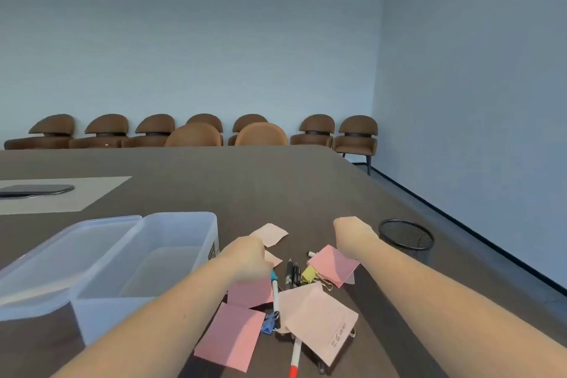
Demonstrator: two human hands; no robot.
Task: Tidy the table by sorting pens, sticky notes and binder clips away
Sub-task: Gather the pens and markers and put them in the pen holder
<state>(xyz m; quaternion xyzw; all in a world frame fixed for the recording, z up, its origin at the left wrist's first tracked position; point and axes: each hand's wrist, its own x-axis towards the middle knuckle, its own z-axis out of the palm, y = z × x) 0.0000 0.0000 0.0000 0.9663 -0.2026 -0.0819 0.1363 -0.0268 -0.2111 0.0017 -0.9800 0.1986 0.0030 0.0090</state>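
Stationery lies in a heap on the dark table (276,181). My left hand (247,258) is curled closed over the blue end of a white pen (275,291); its fingers are hidden. My right hand (352,233) hovers above a pink sticky note (333,264), fingers bent out of sight. More pink notes (233,337) and pale notes (319,316) overlap. A yellow binder clip (309,274), a blue binder clip (268,325), black pens (292,275) and a red-tipped white pen (296,356) lie among them.
A clear plastic box (211,236) stands left of the heap, its lid (61,255) beside it. A black mesh cup (406,239) stands at the right, near the table edge. A dark flat object (36,190) rests on a pale mat far left. Brown chairs (260,133) line the far side.
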